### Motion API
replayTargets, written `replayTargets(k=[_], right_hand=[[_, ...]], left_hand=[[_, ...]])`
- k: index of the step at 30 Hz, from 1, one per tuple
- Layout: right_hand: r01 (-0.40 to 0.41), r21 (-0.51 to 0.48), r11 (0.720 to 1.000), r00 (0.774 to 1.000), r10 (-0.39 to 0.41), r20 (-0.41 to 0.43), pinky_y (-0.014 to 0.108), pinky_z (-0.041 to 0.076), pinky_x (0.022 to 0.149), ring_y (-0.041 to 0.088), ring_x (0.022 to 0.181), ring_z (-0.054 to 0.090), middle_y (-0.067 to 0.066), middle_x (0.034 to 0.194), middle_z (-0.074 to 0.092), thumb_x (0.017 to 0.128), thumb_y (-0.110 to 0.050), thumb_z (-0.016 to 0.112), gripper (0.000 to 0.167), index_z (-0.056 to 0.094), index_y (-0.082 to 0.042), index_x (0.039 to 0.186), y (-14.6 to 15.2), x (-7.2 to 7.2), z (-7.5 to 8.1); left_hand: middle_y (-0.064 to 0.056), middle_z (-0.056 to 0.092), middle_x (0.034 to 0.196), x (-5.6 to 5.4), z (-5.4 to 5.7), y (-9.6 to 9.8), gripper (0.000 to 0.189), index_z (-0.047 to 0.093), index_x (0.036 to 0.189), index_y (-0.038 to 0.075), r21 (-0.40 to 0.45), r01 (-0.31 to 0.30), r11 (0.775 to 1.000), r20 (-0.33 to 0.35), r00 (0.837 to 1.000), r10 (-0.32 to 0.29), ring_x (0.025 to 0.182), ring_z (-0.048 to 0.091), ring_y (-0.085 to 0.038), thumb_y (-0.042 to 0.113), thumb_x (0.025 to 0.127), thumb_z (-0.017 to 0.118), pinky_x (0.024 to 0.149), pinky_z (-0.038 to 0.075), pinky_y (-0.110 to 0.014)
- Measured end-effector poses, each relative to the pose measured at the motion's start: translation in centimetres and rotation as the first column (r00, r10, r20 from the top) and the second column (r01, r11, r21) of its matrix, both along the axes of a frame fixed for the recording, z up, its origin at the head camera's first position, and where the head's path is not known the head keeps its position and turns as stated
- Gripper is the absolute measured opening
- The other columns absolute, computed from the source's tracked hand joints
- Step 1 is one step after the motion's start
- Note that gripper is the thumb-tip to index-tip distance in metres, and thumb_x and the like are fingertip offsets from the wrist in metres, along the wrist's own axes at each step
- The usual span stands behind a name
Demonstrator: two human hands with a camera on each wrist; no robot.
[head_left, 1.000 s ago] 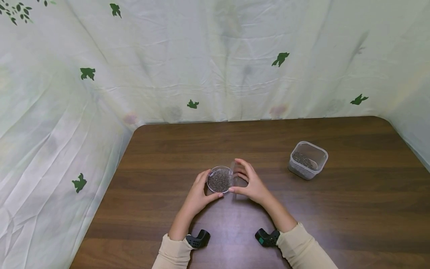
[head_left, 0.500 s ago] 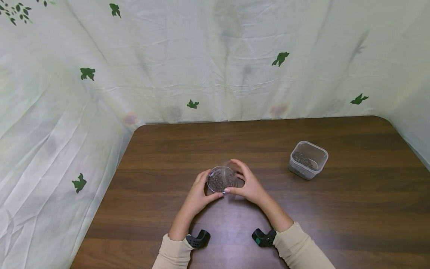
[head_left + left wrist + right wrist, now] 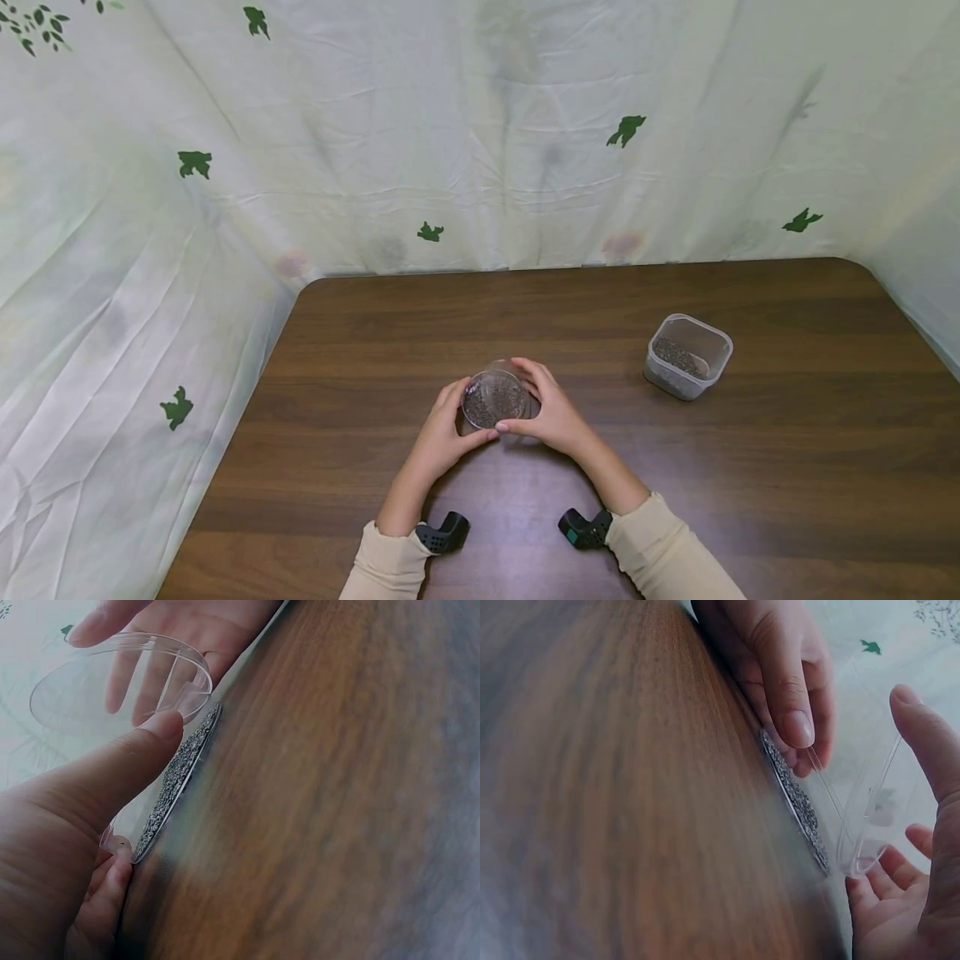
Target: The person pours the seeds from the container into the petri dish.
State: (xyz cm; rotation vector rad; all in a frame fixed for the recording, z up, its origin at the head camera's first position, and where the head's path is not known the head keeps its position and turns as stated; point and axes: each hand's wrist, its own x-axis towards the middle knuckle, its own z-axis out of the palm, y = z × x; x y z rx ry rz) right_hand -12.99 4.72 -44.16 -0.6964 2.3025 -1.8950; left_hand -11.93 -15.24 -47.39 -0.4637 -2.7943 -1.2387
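A clear petri dish (image 3: 477, 414) full of small dark grey grains sits on the table in the head view. My left hand (image 3: 441, 437) holds it by the rim, thumb at the near side and fingers at the far side. In my right hand (image 3: 557, 417) is the clear round lid (image 3: 64, 694), gripped at its edge between thumb and fingers. The lid is tilted over the dish's right part, as the left wrist view shows. From the right wrist, the grains (image 3: 799, 802) appear as a thin dark layer beside the slanted lid.
A clear square plastic tub (image 3: 688, 358), partly filled with similar dark grains, stands at the right on the brown wooden table (image 3: 810, 433). A pale curtain (image 3: 480, 150) with green bird shapes hangs behind the table and along its sides.
My right hand has moved left with the lid, which has gone from nearly upright at the dish's right edge to leaning over it. The left hand and dish stay put.
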Motion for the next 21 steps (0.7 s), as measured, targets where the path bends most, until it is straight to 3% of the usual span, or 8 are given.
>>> replayTargets(k=[5,12,21], right_hand=[[-0.002,-0.017,1.0,1.0,0.002,-0.019,0.047,0.027,0.099,0.039,0.122,0.032,0.026,0.132,0.03,0.064,-0.003,0.08,0.088,0.027,0.009,0.133,-0.2,-0.1,-0.3],[0.0,0.008,1.0,1.0,0.0,-0.017,0.04,0.027,0.101,0.025,0.125,0.031,0.017,0.137,0.034,0.065,-0.015,0.081,0.093,0.025,-0.002,0.138,-0.2,-1.3,-3.1],[0.018,0.053,0.998,1.0,-0.017,-0.015,0.034,0.029,0.1,0.022,0.124,0.033,0.01,0.135,0.033,0.063,-0.023,0.083,0.095,0.029,-0.008,0.138,-0.3,-1.3,-3.5]], left_hand=[[-0.019,0.039,0.13,-0.1,0.0,0.0,0.084,0.037,0.133,-0.001,0.002,0.005,1.0,-0.011,1.0,-0.005,0.118,0.039,-0.03,0.03,0.068,0.079,0.097,0.031,-0.044],[-0.019,0.039,0.129,0.0,0.0,-0.1,0.084,0.036,0.133,-0.002,0.004,0.011,1.0,-0.025,1.0,-0.011,0.118,0.039,-0.031,0.03,0.068,0.079,0.097,0.032,-0.045],[-0.021,0.039,0.13,0.0,0.1,0.0,0.084,0.034,0.133,-0.005,0.005,0.0,1.0,-0.014,1.0,0.0,0.119,0.038,-0.031,0.025,0.068,0.079,0.098,0.031,-0.044]])
